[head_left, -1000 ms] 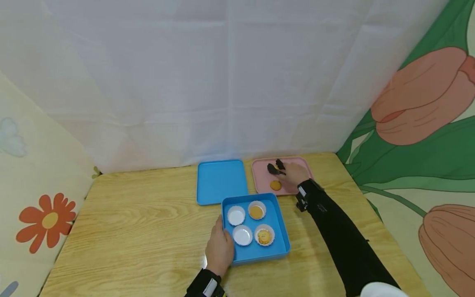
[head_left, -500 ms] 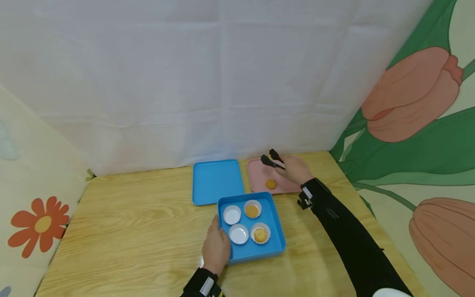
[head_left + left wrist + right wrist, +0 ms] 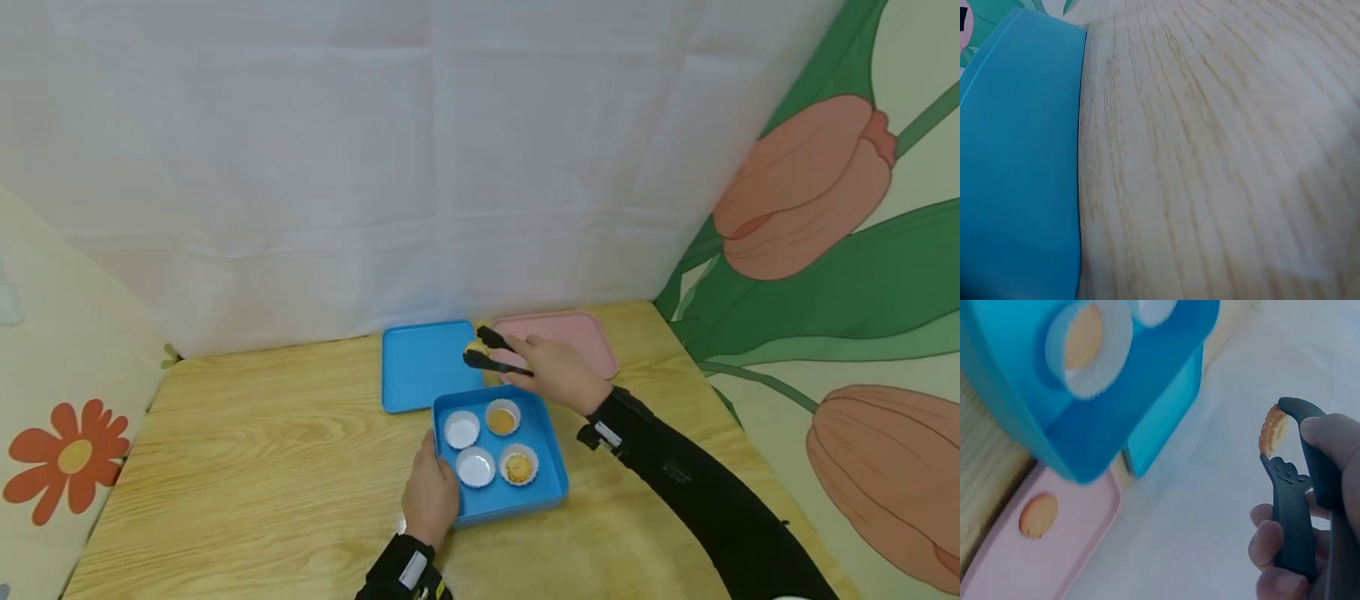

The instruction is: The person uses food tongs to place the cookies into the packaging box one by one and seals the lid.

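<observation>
From the head view we see our left hand [image 3: 431, 496] resting, fingers relaxed, on the blue box's [image 3: 555, 483] left edge, mid-table. Our right hand [image 3: 558, 375] grips black tongs [image 3: 491, 352] above the box's far edge. Only the right wrist view shows the cookie [image 3: 1272, 430] pinched in them and another on the pink tray [image 3: 1035, 569].

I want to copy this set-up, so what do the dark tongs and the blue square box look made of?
The dark tongs look like matte black plastic or silicone: dull, smooth, moulded tips, no metallic shine. The blue square box looks like smooth, rigid plastic or possibly painted tin: uniform colour, rounded corners, slight sheen. I cannot tell which for sure.
</observation>
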`<state>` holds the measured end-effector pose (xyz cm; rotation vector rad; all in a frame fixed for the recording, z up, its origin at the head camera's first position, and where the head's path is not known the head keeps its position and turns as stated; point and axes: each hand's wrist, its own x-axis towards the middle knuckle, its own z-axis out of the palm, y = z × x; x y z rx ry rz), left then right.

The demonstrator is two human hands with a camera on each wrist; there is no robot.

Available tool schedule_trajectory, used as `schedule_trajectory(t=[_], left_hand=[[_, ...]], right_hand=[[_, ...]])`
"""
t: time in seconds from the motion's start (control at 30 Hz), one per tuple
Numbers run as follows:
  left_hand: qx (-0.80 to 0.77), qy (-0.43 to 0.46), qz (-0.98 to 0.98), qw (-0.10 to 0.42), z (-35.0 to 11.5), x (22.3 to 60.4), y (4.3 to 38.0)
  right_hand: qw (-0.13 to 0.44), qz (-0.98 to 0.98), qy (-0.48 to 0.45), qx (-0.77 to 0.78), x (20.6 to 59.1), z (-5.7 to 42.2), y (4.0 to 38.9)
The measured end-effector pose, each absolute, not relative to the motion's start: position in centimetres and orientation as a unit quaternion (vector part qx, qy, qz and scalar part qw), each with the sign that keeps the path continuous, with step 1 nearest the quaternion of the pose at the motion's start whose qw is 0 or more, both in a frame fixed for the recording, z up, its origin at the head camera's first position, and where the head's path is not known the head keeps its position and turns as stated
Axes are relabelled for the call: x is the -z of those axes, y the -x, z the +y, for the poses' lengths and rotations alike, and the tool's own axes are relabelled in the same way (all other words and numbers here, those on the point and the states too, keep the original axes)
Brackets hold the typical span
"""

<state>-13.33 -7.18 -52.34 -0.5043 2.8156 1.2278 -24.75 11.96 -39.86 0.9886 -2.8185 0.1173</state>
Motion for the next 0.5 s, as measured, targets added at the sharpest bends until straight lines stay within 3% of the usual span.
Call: schedule_trajectory(t=[0.5], left_hand=[[-0.397, 0.143, 0.907, -0.01, -7.3, 52.6, 13.1]], right_hand=[[-0.047, -0.928, -0.369, 0.032, 43.5, 9.4, 21.4]])
